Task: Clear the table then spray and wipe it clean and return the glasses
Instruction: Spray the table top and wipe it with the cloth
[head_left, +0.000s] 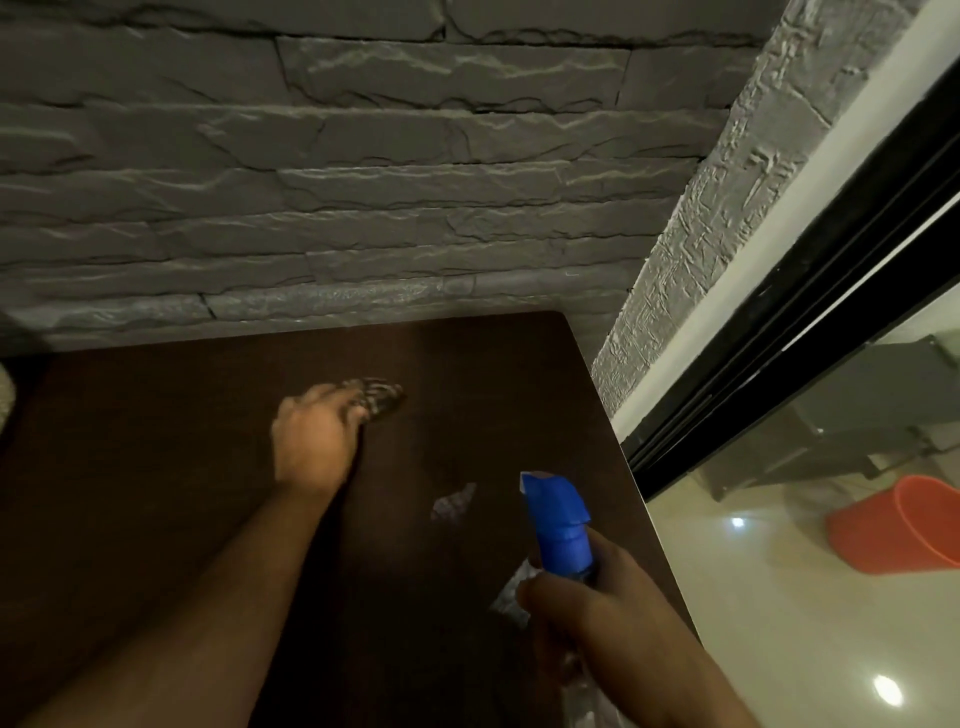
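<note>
Table (156, 467), dark and bare of glasses, is lying against the grey stone wall (363, 182), its right edge running beside a glass door (779, 322). Toward its far edge the left hand (311, 436) is pressing down with fingers closed over a blurred patterned cloth (382, 397), which is likely soft, light and best bunched under the palm. Near the right edge the right hand (587, 618) is gripping the neck of a blue-headed spray bottle (558, 525), probably light, rigid and slick when wet, while pale wet patches are showing on the surface between the hands
</note>
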